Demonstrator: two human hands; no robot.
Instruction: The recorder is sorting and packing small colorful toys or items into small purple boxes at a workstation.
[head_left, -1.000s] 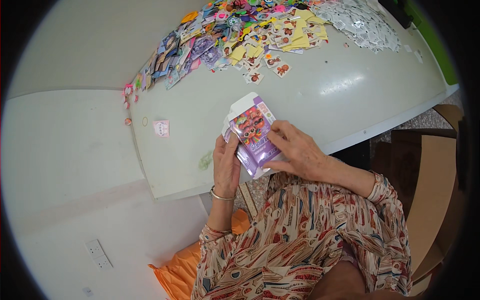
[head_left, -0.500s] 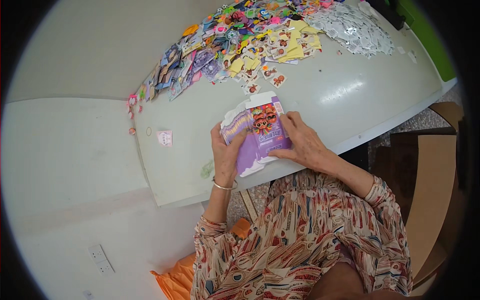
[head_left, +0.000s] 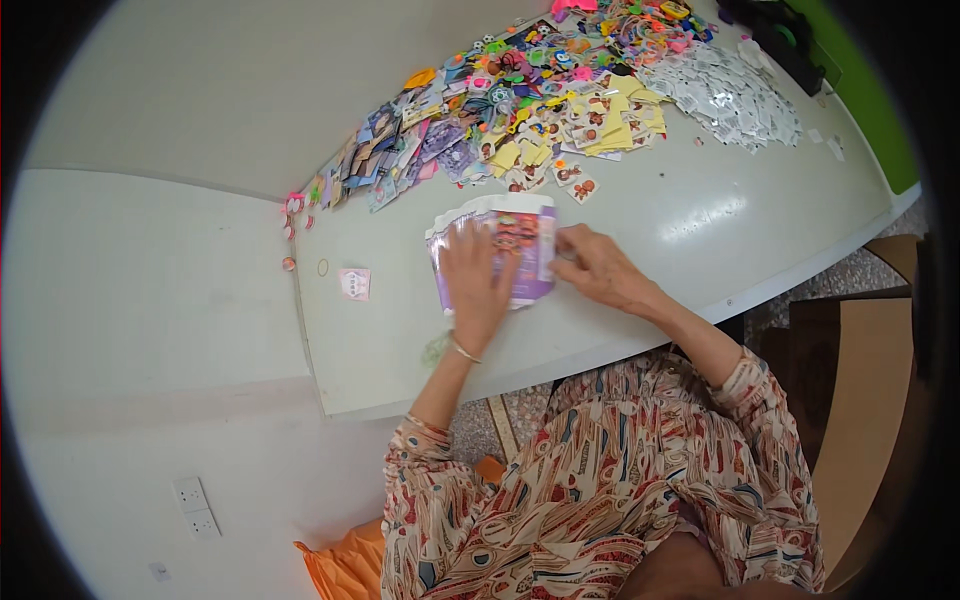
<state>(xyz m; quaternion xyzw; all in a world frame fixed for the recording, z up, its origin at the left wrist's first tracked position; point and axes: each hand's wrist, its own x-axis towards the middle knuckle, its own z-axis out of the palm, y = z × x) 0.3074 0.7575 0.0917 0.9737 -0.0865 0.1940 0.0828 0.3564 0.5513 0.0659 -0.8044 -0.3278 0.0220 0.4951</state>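
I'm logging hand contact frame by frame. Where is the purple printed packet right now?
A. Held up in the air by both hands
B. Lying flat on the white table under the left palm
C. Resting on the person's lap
B: the left hand presses flat on the purple printed packet, which lies on the white table, and the right hand touches its right edge.

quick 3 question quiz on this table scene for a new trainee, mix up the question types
1. True or false: the left hand lies flat on top of the purple printed packet.
2. What sits at the right edge of the packet: A) the right hand, B) an orange bag, C) a wall socket?
3. Fill in: the small pink square card lies on the white table to the packet's ____ side.

Key: 1 true. 2 A. 3 left.
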